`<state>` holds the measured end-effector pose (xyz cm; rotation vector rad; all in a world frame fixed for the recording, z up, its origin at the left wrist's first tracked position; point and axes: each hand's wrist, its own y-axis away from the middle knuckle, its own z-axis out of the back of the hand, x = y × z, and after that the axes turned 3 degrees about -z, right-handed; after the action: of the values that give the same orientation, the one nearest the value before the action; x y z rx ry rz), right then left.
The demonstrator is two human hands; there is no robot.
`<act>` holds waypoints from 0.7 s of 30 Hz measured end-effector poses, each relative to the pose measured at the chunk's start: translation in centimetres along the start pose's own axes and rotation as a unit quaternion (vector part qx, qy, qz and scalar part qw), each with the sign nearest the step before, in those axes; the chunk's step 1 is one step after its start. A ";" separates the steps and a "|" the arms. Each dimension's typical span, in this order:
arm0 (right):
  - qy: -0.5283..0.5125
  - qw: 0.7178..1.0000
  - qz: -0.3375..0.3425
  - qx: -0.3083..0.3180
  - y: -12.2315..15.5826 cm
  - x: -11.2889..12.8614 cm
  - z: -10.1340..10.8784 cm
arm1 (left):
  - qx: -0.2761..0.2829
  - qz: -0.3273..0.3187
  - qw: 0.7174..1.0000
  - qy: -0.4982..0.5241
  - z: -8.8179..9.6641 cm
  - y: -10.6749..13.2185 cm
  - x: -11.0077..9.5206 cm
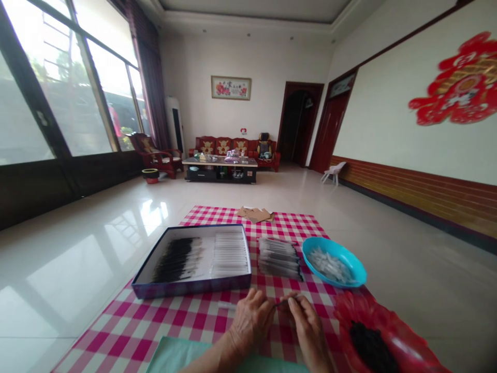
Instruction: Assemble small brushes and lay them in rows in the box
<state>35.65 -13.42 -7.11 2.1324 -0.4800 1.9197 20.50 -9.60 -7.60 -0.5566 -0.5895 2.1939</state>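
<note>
Pinching a thin dark stick (pixel 281 304) in a narrow grip, the left hand (pixel 250 321) and right hand (pixel 308 326) nearly meet above a pink-and-white checked cloth (pixel 186 324). The fingertips of both close around the stick's ends, though the fingers partly hide exactly how it sits.

Just ahead of the left hand lies the near edge of a wide, shallow box (pixel 190 290), with a narrow strip of cloth between them. Rows of thin sticks (pixel 231 254) fill its right half, and dark tufts (pixel 174 259) fill its left. A flat bundle of similar sticks (pixel 279 257) sits right of the box, almost touching its side. Next to that bundle, a blue bowl (pixel 349 259) holds a heap of small white pieces (pixel 330 265).

A red plate (pixel 404 336) with a dark pile (pixel 370 347) on it sits close to the right hand and runs past the cloth's right edge onto the shiny tile floor (pixel 77 269). A green cloth (pixel 174 357) lies along the bottom of the view, under the left forearm. Scraps of brown cardboard (pixel 255 214) lie at the far edge of the checked cloth.
</note>
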 end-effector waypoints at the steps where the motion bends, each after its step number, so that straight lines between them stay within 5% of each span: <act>1: -0.007 1.000 -0.011 0.001 -0.1 0.0 0.0 | 0.009 0.000 1.000 -0.011 0.1 0.0 -0.2; 5: -0.026 0.999 -0.032 0.019 -0.2 -0.2 0.2 | 0.066 0.011 0.996 -0.058 1.9 -0.5 -0.7; 9: -0.065 0.996 -0.056 0.021 -0.2 -0.4 0.1 | 0.122 0.047 0.986 -0.101 6.9 -1.6 1.6; 15: -0.080 0.991 -0.106 0.014 -0.2 -0.2 -0.1 | 0.242 0.215 0.920 -0.220 15.6 -1.9 12.3; 21: -0.070 0.991 -0.112 0.009 -0.1 0.4 -0.3 | 0.307 0.330 0.859 -0.242 18.4 -0.2 20.4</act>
<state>35.41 -13.22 -6.71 2.2354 -0.2372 1.6690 -1.87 2.20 3.13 0.1955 0.1320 3.0089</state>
